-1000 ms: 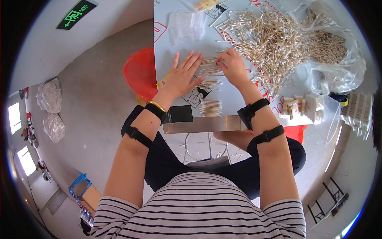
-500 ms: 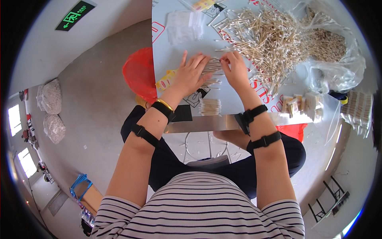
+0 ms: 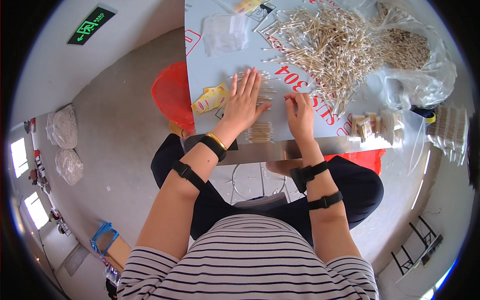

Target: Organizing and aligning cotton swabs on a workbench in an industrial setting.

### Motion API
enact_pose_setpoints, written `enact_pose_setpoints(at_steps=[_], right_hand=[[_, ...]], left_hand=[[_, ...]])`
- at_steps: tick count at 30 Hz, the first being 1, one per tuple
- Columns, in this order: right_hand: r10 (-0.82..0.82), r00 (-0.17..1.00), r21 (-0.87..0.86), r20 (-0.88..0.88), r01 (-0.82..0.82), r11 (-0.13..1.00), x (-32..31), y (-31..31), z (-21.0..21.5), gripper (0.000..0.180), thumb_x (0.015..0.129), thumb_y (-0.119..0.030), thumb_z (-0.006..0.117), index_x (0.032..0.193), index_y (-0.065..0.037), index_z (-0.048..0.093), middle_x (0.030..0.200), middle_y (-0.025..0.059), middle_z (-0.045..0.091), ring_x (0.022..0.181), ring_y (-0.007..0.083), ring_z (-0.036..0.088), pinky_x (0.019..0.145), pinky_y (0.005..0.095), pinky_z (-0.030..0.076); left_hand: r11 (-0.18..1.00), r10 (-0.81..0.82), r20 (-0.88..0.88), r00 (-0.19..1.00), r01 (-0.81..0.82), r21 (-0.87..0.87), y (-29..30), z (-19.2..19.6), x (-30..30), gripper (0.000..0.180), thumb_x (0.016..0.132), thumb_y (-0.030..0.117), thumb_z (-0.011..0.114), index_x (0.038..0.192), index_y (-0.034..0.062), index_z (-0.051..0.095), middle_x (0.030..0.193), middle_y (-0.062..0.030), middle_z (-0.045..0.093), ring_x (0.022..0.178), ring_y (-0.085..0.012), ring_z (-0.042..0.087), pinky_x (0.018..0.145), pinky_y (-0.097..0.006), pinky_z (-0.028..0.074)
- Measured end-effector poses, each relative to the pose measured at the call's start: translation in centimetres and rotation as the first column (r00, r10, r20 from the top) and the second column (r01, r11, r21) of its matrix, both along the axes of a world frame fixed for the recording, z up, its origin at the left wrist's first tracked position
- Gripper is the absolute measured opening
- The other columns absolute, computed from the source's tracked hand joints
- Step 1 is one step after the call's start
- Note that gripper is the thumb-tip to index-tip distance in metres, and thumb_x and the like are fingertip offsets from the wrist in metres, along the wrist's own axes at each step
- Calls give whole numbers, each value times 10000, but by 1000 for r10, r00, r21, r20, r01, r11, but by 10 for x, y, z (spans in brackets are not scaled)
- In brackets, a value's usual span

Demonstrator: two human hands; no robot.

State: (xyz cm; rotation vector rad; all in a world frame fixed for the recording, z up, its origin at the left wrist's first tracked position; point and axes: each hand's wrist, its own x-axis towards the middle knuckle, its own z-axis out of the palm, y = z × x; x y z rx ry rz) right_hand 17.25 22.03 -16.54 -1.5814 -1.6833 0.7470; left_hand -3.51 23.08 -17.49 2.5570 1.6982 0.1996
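Observation:
My left hand lies flat with its fingers stretched out over a loose row of cotton swabs. Swab ends stick out past its fingertips and along its right side. To the right of that row, just above the table, my right hand has its fingers curled, thumb and forefinger pinched together; whatever they may hold is too small to make out. Nearer the front edge, a neat bundle of cotton swabs lies side by side. Yellow printed paper slips lie left of my left hand.
A large heap of cotton swabs spreads from a clear plastic bag at the far right. Small clear pouches lie at the far left of the table. Filled packs stand at the right front. A red bag hangs by the left edge.
My right hand has drawn back toward me, away from the upper end of the swab row. My left hand has shifted slightly and now lies flatter over the swabs.

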Motion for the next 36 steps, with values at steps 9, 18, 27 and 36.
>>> enact_pose_setpoints(at_steps=[9, 18, 27, 36], right_hand=[[-31, 999, 43, -18, 31, 999, -3, 1, -7, 90, 950, -90, 666, 1030, -64, 699, 967, 118, 640, 883, 316, 626, 816, 432, 485], [28, 998, 40, 56, -30, 999, 1, -5, -13, 165, 888, -92, 721, 1050, -120, 706, 989, 64, 619, 1002, 277, 582, 912, 434, 433], [220, 948, 91, 228, -246, 965, -26, 14, 5, 198, 848, -144, 778, 1029, -158, 698, 1011, 45, 585, 1017, 268, 564, 900, 432, 412], [338, 856, 1, 391, -368, 930, -36, 34, 5, 123, 847, -148, 778, 939, -161, 697, 1017, 38, 578, 1033, 272, 576, 885, 449, 426]], left_hand=[[999, 48, -21, 999, -49, -20, 1, -2, 3, 957, 1005, 674, 451, 1629, -27, 261, 1725, -161, 225, 1615, -285, 156, 1302, -537, 34], [998, 56, 204, 977, -47, -45, -10, 17, -22, 744, 1059, 400, 472, 1654, 28, 225, 1731, -145, 215, 1605, -312, 196, 1292, -571, 53], [986, 169, 262, 950, -160, -55, -49, 24, -30, 695, 964, 212, 608, 1585, 30, 356, 1675, -141, 314, 1582, -346, 249, 1267, -623, 130], [984, 179, 328, 928, -160, -83, -72, 20, -35, 575, 934, 173, 658, 1467, 51, 478, 1634, -142, 350, 1561, -372, 276, 1254, -651, 139]])
